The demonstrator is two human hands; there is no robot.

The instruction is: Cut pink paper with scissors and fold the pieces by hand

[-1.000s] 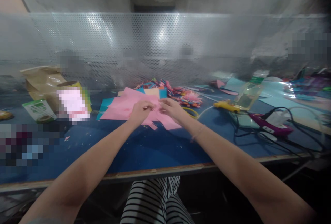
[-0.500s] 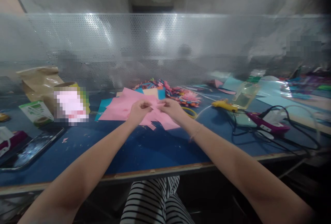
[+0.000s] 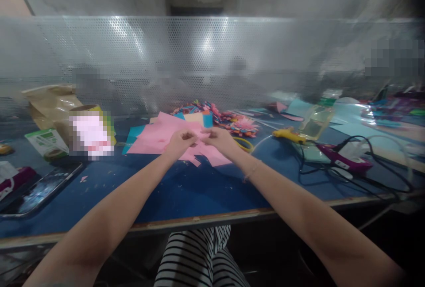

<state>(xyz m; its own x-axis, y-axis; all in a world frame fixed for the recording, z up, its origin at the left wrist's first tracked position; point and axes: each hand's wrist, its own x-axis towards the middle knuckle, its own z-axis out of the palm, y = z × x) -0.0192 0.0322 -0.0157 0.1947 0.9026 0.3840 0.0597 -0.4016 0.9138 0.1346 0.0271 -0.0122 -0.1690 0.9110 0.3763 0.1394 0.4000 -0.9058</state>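
Observation:
Both of my hands meet over a pile of pink paper sheets [image 3: 151, 139] on the blue table. My left hand [image 3: 182, 142] has its thumb and fingers pinched together on a small piece of pink paper [image 3: 200, 135]. My right hand [image 3: 219, 140] grips the same piece from the other side, fingers closed. The piece blends in with the pink sheets, so its outline is hard to make out. Blue sheets [image 3: 132, 139] stick out under the pile at the left. A heap of fringed, colourful paper flowers [image 3: 244, 125] lies behind my right hand.
On the right are a yellow glue gun [image 3: 288, 135], a clear bottle [image 3: 317, 121], a purple tissue pack [image 3: 345, 158] and loose black cables [image 3: 300, 167]. A phone [image 3: 43, 192], a green-and-white box [image 3: 48, 144] and a brown paper bag [image 3: 51, 108] stand left. A perforated screen [image 3: 139, 57] runs behind.
My left hand has shifted very slightly to the right and turned a little. Both hands stay closed at the pink paper, and the rest looks the same.

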